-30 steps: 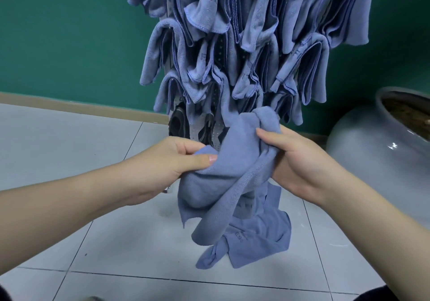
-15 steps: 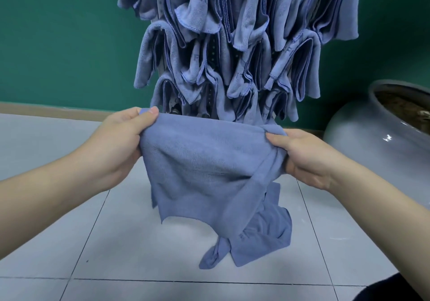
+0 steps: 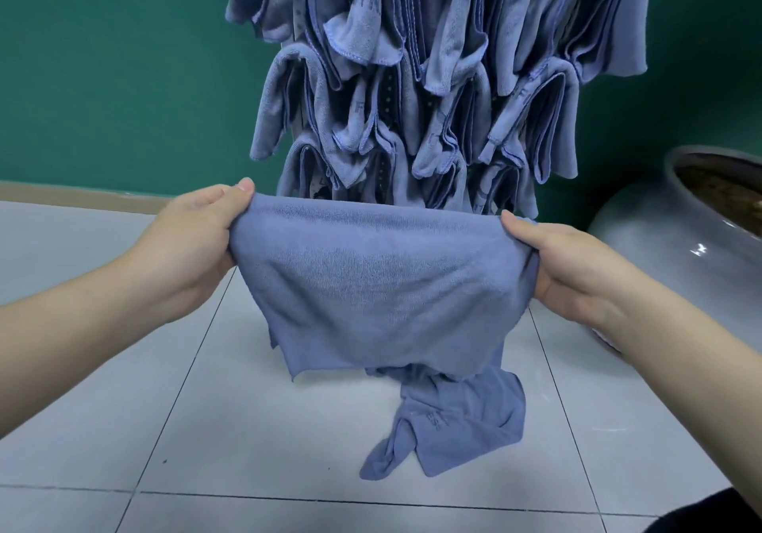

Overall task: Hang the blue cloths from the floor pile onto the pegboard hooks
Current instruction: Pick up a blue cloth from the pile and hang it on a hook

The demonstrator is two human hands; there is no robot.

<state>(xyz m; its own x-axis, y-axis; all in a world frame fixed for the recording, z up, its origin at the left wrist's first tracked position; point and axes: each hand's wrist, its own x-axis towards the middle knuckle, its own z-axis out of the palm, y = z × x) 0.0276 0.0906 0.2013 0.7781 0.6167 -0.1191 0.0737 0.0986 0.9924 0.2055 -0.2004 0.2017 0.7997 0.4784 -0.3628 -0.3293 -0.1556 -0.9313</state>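
A blue cloth (image 3: 379, 285) hangs spread flat between my two hands, above the floor. My left hand (image 3: 194, 244) grips its upper left corner and my right hand (image 3: 565, 264) grips its upper right corner. Behind it stands the pegboard (image 3: 383, 91), almost wholly covered by several hung blue cloths (image 3: 453, 79); the hooks are hidden under them. On the floor below lies the crumpled blue floor pile (image 3: 453, 421), partly hidden by the held cloth.
A large grey glazed pot (image 3: 668, 252) stands on the floor at the right, close to my right forearm. A green wall (image 3: 115, 70) rises behind the pegboard. Pale floor tiles (image 3: 231, 429) spread to the left and front.
My hands have moved apart, pulling the bunched cloth out into a flat sheet. My left hand shifted left and up to a corner. The view has tilted up slightly.
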